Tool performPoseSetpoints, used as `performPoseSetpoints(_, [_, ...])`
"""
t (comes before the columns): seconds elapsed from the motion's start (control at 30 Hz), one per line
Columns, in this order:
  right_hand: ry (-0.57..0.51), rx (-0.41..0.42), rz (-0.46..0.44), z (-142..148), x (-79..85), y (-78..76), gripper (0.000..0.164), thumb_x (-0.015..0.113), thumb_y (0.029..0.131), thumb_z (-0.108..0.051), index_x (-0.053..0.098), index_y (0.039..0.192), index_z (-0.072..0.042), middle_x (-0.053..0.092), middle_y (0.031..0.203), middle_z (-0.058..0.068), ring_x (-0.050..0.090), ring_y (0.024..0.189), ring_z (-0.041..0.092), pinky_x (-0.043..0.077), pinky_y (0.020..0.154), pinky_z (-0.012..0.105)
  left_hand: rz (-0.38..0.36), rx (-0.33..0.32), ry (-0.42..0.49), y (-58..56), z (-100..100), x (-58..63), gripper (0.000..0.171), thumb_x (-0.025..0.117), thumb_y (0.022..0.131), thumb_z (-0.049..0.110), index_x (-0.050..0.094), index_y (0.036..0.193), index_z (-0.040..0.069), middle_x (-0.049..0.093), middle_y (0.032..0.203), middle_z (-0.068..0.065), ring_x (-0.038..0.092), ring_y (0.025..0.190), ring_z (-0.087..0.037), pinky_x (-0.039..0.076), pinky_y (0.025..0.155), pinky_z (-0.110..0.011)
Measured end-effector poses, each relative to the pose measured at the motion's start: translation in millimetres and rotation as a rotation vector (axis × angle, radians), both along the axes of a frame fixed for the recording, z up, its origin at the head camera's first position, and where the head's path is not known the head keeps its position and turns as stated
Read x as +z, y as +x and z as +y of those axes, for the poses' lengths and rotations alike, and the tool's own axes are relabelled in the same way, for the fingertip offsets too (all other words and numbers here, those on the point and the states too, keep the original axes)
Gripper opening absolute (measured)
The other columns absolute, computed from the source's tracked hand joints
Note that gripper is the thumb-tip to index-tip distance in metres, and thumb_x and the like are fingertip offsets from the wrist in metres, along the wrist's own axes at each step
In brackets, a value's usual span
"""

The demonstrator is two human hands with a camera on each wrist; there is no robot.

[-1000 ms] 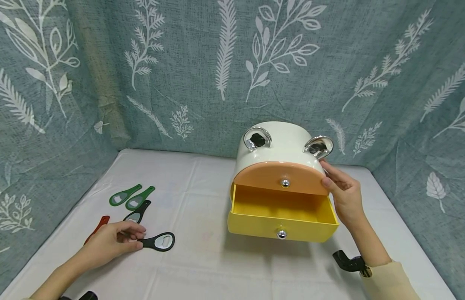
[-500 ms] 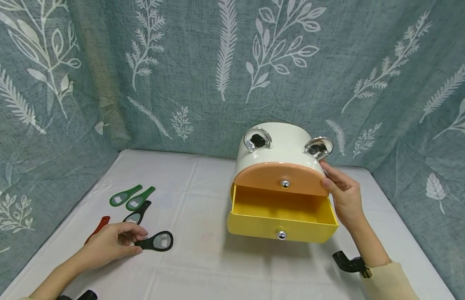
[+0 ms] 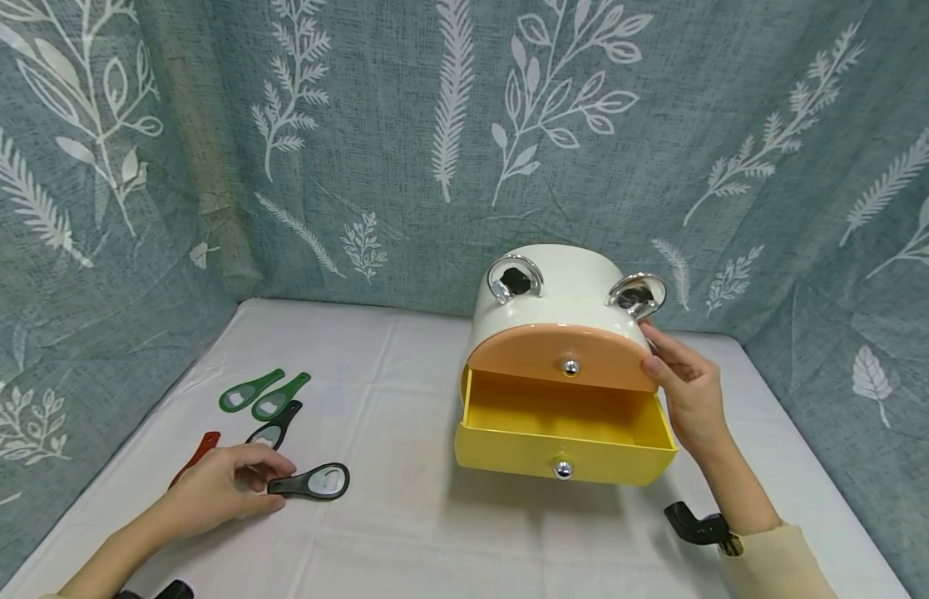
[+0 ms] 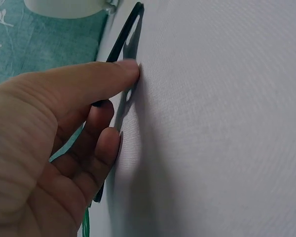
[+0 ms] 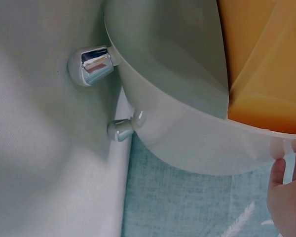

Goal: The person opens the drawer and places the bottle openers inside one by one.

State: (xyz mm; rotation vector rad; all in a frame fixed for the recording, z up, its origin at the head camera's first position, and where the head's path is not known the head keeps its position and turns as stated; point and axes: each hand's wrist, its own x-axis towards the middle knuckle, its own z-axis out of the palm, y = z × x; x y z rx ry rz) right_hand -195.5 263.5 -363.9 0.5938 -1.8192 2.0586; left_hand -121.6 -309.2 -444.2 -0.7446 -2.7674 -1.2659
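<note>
Black, a slim bottle opener (image 3: pixel 314 482) is sitting in a close thumb-and-finger pinch of the left hand (image 3: pixel 215 484), over the white tablecloth (image 3: pixel 392 532); it is looking light, stiff and sturdy, its handle (image 3: pixel 292 485) offering the safest hold. The right hand (image 3: pixel 690 399) is gripping the box (image 3: pixel 565 287).

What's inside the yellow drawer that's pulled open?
Only bare yellow surfaces show inside the yellow drawer; no object is visible there. The orange front above covers its rear part, and its own front panel hides the nearest strip, so I can't tell there.
</note>
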Motion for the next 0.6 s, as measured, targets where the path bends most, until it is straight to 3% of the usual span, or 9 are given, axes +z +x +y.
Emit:
performPoseSetpoints(0.23, [-0.001, 0.003, 0.006, 0.2, -0.2, 0.3, 0.038, 0.057, 0.096, 0.007, 0.054, 0.134, 0.008, 0.061, 0.133, 0.006, 0.058, 0.118, 0.019, 0.046, 0.099, 0.026, -0.028, 0.033, 0.045, 2.3, 0.8, -0.2, 0.03, 0.088, 0.074, 0.019, 0.074, 0.101, 0.014, 0.069, 0.095, 0.004, 0.061, 0.078, -0.012, 0.053, 0.066, -0.023])
performPoseSetpoints(0.5, [-0.002, 0.0, 0.004, -0.1, -0.6, 0.1, 0.038, 0.057, 0.096, 0.007, 0.054, 0.134, 0.008, 0.061, 0.133, 0.006, 0.057, 0.12, 0.019, 0.045, 0.1, 0.026, -0.197, 0.087, 0.202, 4.0, 4.2, 2.3, 0.036, 0.084, 0.079, 0.013, 0.07, 0.109, -0.001, 0.071, 0.1, -0.01, 0.069, 0.085, -0.017, 0.058, 0.069, -0.028])
performPoseSetpoints(0.6, [-0.002, 0.001, 0.004, -0.1, -0.9, -0.2, 0.038, 0.057, 0.096, 0.007, 0.054, 0.134, 0.008, 0.06, 0.133, 0.006, 0.057, 0.12, 0.019, 0.045, 0.1, 0.026, -0.203, 0.105, 0.244, 4.7, 6.3, 4.9, 0.035, 0.083, 0.08, 0.01, 0.07, 0.11, -0.003, 0.071, 0.1, -0.011, 0.07, 0.086, -0.019, 0.059, 0.069, -0.03])
